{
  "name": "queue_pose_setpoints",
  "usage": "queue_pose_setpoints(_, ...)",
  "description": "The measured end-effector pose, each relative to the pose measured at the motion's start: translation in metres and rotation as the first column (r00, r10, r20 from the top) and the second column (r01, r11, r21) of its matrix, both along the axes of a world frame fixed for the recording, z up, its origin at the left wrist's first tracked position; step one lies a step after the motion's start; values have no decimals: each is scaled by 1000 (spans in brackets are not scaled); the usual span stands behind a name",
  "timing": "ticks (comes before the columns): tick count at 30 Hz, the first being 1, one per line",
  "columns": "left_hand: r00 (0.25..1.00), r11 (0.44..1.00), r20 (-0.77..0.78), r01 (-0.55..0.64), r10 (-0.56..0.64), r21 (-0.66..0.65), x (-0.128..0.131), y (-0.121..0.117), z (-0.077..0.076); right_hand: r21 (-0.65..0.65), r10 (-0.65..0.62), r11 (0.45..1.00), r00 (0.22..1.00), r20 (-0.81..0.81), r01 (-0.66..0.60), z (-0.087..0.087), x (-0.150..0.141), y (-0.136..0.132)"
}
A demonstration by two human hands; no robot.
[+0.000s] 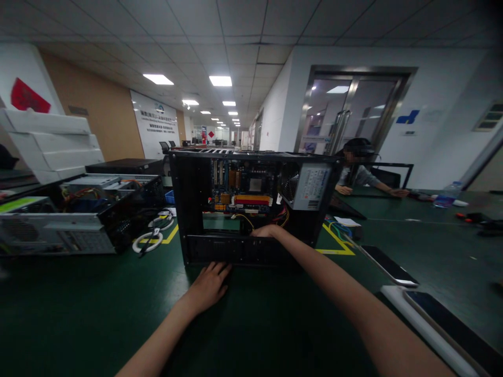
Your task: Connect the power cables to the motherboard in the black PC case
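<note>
A black computer case (220, 250) stands upright on the green table with its side open towards me. Inside it, a motherboard (239, 183) with red and yellow memory slots sits at the upper middle. The silver power supply (312, 186) is at the upper right, with thin cables (281, 217) hanging below it. My left hand (210, 283) rests on the table against the case's lower front edge, its fingers spread. My right hand (267, 231) reaches over the lower rail into the case, near the yellow cable. Its fingers are hidden behind the rail.
Another opened computer case (74, 230) lies at the left beside a coiled white cable (147, 242). Phones (389, 264) lie on the right of the table (251, 324). A person (357, 165) handles a black frame (408, 178) across the table, near a water bottle (448, 195).
</note>
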State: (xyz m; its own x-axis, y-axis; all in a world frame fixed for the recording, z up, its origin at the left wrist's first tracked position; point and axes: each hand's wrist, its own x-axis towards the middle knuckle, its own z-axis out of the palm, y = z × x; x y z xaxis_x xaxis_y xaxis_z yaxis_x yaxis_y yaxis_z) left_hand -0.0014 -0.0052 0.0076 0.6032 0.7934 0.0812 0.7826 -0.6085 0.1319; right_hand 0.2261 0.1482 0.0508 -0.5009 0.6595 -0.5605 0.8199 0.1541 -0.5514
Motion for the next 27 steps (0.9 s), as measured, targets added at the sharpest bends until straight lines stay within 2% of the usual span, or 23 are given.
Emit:
queue_pose_setpoints(5,1000,1000,8,2,-2,12,-1,2,-4,120,105,988,994,-31,-100,5,-1,-3)
queue_pose_setpoints(8,1000,1000,6,-3,3,6,-1,3,-4,138,122,984,991,-48,-115,6,1,-4)
queue_pose_setpoints(16,1000,1000,-14,-10,10,14,-1,0,2,-48,41,998,983,-180,-51,2,4,-4)
queue_pose_setpoints(23,1000,1000,-15,-4,4,18,-2,2,-1,12,-70,997,952,-299,78,0,2,-2)
queue_pose_setpoints(27,1000,1000,-8,-2,3,25,-2,4,-2,-46,-121,992,866,-484,113,10,9,-12)
